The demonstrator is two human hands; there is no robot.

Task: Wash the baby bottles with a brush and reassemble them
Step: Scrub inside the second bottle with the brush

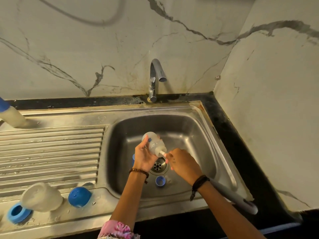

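Note:
My left hand [144, 156] grips a cloudy clear baby bottle [153, 143] over the sink basin [189, 131], its base tilted up and away and its mouth turned toward my right hand. My right hand [183, 163] pinches a thin white brush handle [163, 153] that goes into the bottle's mouth; the brush head is hidden inside. A blue screw ring [160, 181] lies on the basin floor near the drain [158, 166]. On the drainboard at the front left lie a second cloudy bottle [42, 196], a blue ring [18, 213] and a blue cap [79, 196].
The chrome tap [154, 78] stands behind the basin with no water running. A third bottle with a blue top [10, 114] stands at the far left edge. A grey long-handled brush [236, 198] lies on the sink's right front rim. Marble walls close in behind and on the right.

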